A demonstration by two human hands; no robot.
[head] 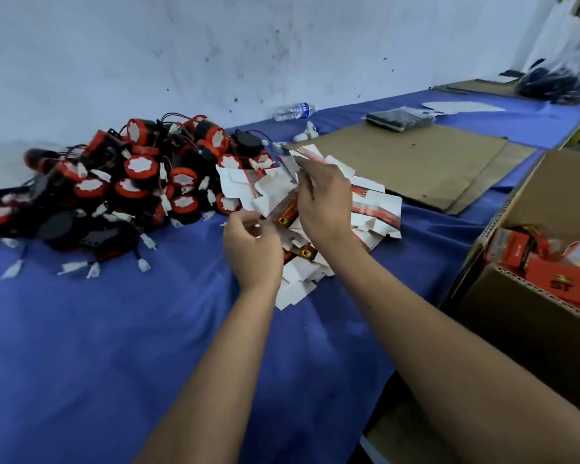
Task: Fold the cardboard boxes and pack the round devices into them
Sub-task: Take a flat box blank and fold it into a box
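Right hand [323, 199]: raised over the heap of flat box blanks [375, 209], fingers curled, pinching the top edge of one red-and-white cardboard box [283, 209].
Left hand [252, 249]: fingers bent, gripping the lower edge of the same box; motion blur hides the exact hold.
Round devices [138, 182]: red-and-black pile with white connectors and wires, on the blue desk [98, 329], left of the blanks, against the wall.
Open carton [523, 316]: right edge, holding folded red boxes.
Flat brown cardboard sheet [416, 162]: behind the blanks.
Plastic bottle [293, 111]: lying by the wall.
Dark packet [399, 118]: on the sheet's far edge.
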